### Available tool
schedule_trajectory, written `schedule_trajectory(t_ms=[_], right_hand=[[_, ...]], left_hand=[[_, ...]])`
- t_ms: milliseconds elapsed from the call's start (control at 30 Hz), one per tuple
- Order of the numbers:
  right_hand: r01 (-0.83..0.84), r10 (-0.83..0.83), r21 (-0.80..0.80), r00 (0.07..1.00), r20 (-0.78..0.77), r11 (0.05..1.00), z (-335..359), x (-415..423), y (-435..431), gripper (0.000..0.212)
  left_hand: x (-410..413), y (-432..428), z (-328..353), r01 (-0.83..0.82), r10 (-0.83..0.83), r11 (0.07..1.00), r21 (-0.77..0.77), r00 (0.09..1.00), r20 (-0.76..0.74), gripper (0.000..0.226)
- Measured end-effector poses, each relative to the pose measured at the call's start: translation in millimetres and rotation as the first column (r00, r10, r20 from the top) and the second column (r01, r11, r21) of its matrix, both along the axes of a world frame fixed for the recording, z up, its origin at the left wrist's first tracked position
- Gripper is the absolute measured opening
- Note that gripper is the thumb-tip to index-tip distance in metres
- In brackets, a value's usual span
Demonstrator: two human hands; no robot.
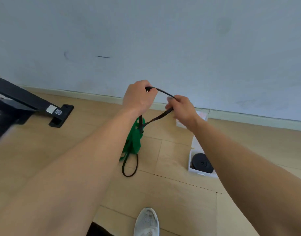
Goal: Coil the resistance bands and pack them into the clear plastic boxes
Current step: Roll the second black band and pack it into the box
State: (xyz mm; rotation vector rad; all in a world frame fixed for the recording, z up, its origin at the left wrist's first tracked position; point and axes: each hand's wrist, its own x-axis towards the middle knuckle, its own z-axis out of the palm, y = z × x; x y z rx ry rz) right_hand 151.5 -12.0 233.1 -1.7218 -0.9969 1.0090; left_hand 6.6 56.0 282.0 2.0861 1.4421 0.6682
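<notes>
While the black band [163, 92] hangs in the air up-left of the clear box [190, 161], the left hand [139, 97] has its fingers curled round one end of the top span and the right hand [182, 109] pinches the other. The green band [133, 140] dangles with it, also left of the box; a coiled band [202, 163] sits inside the box.

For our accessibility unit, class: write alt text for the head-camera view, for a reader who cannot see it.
The left hand and right hand grip a black resistance band stretched between them above a wooden floor, with a green band hanging below. On the floor at right, a clear box holds a coiled black band.
</notes>
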Motion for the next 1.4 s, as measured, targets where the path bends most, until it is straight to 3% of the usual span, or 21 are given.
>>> schedule_trajectory(t_ms=[100,200,267,367,433,500,600,667,700,767,833,933,1000,1067,1200,1300,1400], right_hand=[[0.042,-0.027,0.070,0.980,-0.195,0.997,72.7,-11.3,-0.8,0.021],[0.039,0.009,0.189,0.969,-0.245,0.981,140.9,-30.0,-2.2,0.021],[0.035,0.030,0.247,0.966,-0.257,0.968,176.9,-45.5,-3.1,0.024],[0.083,0.030,0.306,0.937,-0.347,0.949,211.0,-61.7,-4.1,0.024],[0.100,0.034,0.316,0.919,-0.392,0.944,218.3,-67.4,-4.4,0.023],[0.145,0.019,0.308,0.880,-0.474,0.940,213.2,-70.3,-4.0,0.023],[0.234,-0.053,0.265,0.833,-0.551,0.935,184.4,-61.9,0.9,0.026],[0.227,-0.142,0.166,0.899,-0.414,0.960,153.9,-53.1,2.4,0.038],[0.167,-0.125,0.110,0.940,-0.317,0.980,138.3,-51.4,1.3,0.040],[-0.086,0.086,0.011,0.985,-0.153,0.996,108.1,-54.9,-6.8,0.045],[-0.326,0.320,-0.038,0.940,-0.116,0.945,85.4,-62.0,-13.6,0.067],[-0.464,0.459,-0.050,0.884,-0.086,0.885,67.8,-68.5,-12.6,0.080],[-0.429,0.426,-0.086,0.903,-0.055,0.899,58.7,-71.8,-6.1,0.071],[-0.337,0.335,-0.131,0.941,-0.039,0.932,51.0,-75.9,-1.9,0.054],[-0.245,0.237,-0.238,0.970,-0.060,0.940,40.9,-85.6,-2.0,0.027],[-0.246,0.226,-0.219,0.968,-0.113,0.944,40.4,-89.0,-0.4,0.023],[-0.129,0.117,-0.115,0.987,-0.111,0.985,42.4,-88.1,4.4,0.031]], left_hand=[[-5.6,-13.4,41.2,-0.002,0.002,1.000,-0.001,0.992,0.126,0.015],[-16.3,-24.8,71.5,0.037,-0.004,0.994,-0.106,0.955,0.296,0.002],[-30.5,-31.6,79.7,0.130,-0.052,0.966,-0.225,0.945,0.324,0.022],[-55.0,-37.2,69.9,0.170,-0.155,0.962,-0.213,0.984,0.083,0.041],[-64.8,-34.9,60.5,0.119,-0.134,0.984,-0.131,0.984,-0.114,0.033],[-67.5,-30.5,56.2,0.064,-0.081,0.992,-0.113,0.985,-0.152,0.023],[-62.7,-23.4,58.2,-0.030,0.036,0.993,-0.111,0.998,0.052,0.022],[-55.6,-19.7,73.6,-0.067,0.092,0.992,-0.110,0.965,0.246,0.020],[-51.2,-18.1,85.4,-0.076,0.114,0.990,-0.123,0.931,0.347,0.019],[-41.9,-17.4,109.1,-0.056,0.146,0.982,-0.183,0.835,0.531,0.019],[-35.9,-14.4,123.7,-0.005,0.138,0.979,-0.205,0.758,0.638,0.021],[-34.3,-15.2,130.6,0.110,0.176,0.949,-0.296,0.595,0.784,0.022],[-33.0,-18.9,134.8,0.237,0.254,0.898,-0.369,0.407,0.878,0.018],[-28.7,-22.6,140.4,0.336,0.296,0.859,-0.385,0.289,0.911,0.020],[-23.2,-26.4,156.0,0.457,0.337,0.805,-0.378,0.171,0.926,0.029],[-30.2,-23.4,159.8,0.471,0.344,0.814,-0.340,0.081,0.935,0.028],[-45.6,-17.4,153.4,0.438,0.387,0.828,-0.351,0.007,0.922,0.026]])
